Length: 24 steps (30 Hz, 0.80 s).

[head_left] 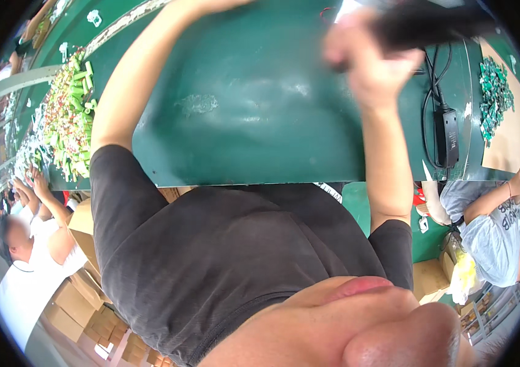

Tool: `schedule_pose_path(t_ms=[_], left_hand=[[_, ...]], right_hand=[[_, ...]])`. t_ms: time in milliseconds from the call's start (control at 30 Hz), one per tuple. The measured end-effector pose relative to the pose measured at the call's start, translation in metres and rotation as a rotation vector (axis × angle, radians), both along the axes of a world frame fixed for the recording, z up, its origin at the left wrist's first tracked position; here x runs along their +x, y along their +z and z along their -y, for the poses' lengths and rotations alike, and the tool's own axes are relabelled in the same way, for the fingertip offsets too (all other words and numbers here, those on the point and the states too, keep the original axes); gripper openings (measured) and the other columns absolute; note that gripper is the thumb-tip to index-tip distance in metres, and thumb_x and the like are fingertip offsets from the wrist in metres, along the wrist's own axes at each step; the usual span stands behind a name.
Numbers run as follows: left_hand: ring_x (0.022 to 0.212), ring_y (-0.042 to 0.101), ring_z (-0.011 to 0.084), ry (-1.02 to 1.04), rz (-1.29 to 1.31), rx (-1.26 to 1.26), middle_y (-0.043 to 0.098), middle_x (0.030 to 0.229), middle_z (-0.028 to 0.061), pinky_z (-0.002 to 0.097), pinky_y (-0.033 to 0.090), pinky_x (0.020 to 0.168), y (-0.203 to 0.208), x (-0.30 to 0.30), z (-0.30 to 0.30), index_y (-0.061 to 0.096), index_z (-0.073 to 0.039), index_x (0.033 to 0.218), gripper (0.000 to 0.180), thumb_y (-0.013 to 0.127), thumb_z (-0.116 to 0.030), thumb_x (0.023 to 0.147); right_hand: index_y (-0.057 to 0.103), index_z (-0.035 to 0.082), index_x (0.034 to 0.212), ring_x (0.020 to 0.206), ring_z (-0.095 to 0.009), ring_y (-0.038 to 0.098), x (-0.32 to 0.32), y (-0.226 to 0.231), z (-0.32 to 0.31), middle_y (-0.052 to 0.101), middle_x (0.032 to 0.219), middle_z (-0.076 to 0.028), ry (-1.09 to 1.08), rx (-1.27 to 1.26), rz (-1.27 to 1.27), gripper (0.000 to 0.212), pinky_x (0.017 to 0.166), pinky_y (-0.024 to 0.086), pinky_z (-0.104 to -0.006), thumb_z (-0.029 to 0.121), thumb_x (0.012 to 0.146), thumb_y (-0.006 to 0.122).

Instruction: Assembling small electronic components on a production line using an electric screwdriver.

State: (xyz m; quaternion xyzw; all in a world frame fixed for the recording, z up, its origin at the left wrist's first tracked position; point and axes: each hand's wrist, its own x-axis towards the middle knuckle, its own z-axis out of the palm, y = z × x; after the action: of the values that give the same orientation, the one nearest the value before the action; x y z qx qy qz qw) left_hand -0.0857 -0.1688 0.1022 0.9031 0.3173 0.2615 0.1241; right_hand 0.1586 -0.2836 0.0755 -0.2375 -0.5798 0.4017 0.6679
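Observation:
My right hand (373, 70) is raised over the green tabletop (241, 144), its fingers closed around a long black object (434, 25). Motion blurs both, so the object's kind cannot be made out. It reaches from the fist toward the upper right. At the top edge, my left hand (220, 4) is cut off by the picture, its fingers mostly hidden. Close to my right fist, a pale white thing (347, 8) shows in part at the top.
A black power adapter (446, 137) and its cables lie right of my right forearm. Green cylindrical pieces (79, 85) with small mixed parts are heaped at left. Small green boards (494, 95) are piled on cardboard (508, 144) at right. People sit at both sides.

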Motion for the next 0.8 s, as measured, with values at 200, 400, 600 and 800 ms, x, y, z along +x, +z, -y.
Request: schedule_pose_path(t_ms=[200, 400, 600, 800], left_hand=[[0.119, 0.062, 0.0322, -0.363, -0.1, -0.214, 0.059, 0.136, 0.0109, 0.0401, 0.055, 0.098, -0.033, 0.006, 0.114, 0.074, -0.007, 0.109, 0.034, 0.069, 0.002, 0.077], [0.128, 0.058, 0.0316, -0.332, 0.055, 0.053, 0.06, 0.136, 0.0103, 0.043, 0.053, 0.101, -0.056, 0.046, 0.118, 0.072, -0.006, 0.091, 0.019, 0.075, 0.0, 0.073], [0.136, 0.051, 0.0293, -0.241, 0.136, -0.046, 0.059, 0.138, 0.0072, 0.0417, 0.054, 0.101, -0.051, 0.048, 0.125, 0.073, -0.01, 0.085, 0.015, 0.078, -0.023, 0.081], [0.126, 0.053, 0.0433, -0.285, 0.187, -0.054, 0.051, 0.141, 0.0292, 0.0457, 0.048, 0.105, -0.051, 0.044, 0.124, 0.072, -0.002, 0.084, 0.029, 0.086, -0.026, 0.075]], right_hand=[[0.058, -0.002, 0.111, 0.053, -0.023, 0.052, 0.067, 0.049, -0.015, 0.055, 0.069, -0.013, -0.025, 0.168, -0.195, 0.02, 0.054, 0.05, -0.0442, -0.003, 0.092, 0.053], [0.061, -0.006, 0.072, 0.054, -0.025, 0.056, 0.054, 0.047, -0.027, 0.055, 0.065, -0.013, -0.265, 0.176, -0.003, 0.019, 0.057, 0.052, -0.0441, -0.002, 0.09, 0.055], [0.063, -0.006, 0.084, 0.055, -0.022, 0.051, 0.052, 0.038, -0.016, 0.053, 0.067, -0.011, -0.045, -0.034, -0.047, 0.01, 0.054, 0.046, -0.0408, -0.001, 0.09, 0.057], [0.035, 0.001, 0.139, 0.051, -0.017, 0.049, -0.001, 0.017, 0.004, 0.051, 0.066, -0.006, 0.175, 0.033, -0.181, 0.053, 0.051, 0.045, -0.0328, 0.0, 0.093, 0.061]])
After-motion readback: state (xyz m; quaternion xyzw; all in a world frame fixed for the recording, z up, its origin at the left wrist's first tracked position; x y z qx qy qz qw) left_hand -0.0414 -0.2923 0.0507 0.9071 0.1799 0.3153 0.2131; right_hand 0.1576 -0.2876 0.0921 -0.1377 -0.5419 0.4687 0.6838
